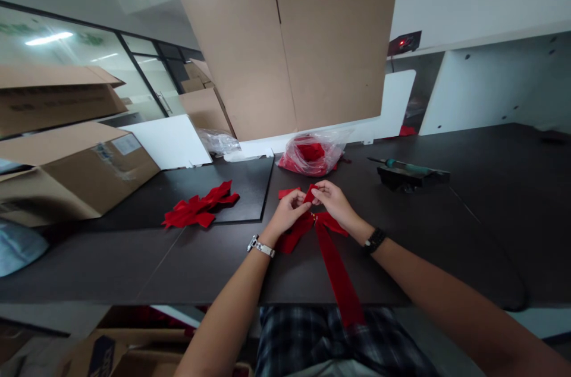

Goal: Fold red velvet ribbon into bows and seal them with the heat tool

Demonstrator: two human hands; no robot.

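Both my hands meet over the dark tabletop, pinching a small piece of red ribbon (311, 193) between the fingertips. My left hand (288, 210) closes on its left side, and my right hand (331, 200) grips it from the right. Just below the hands lies a red ribbon bow (294, 235) with small gold-coloured bits at its middle. One long red tail (335, 270) runs from it toward me and hangs over the table's front edge. Part of the bow is hidden under my hands.
Several red bows (200, 206) lie on a black board (243, 187) at left. A clear bag of red material (312, 154) sits behind my hands. At right, a teal-handled soldering iron (408, 166) rests on a black stand. Cardboard boxes (102, 169) stand at far left.
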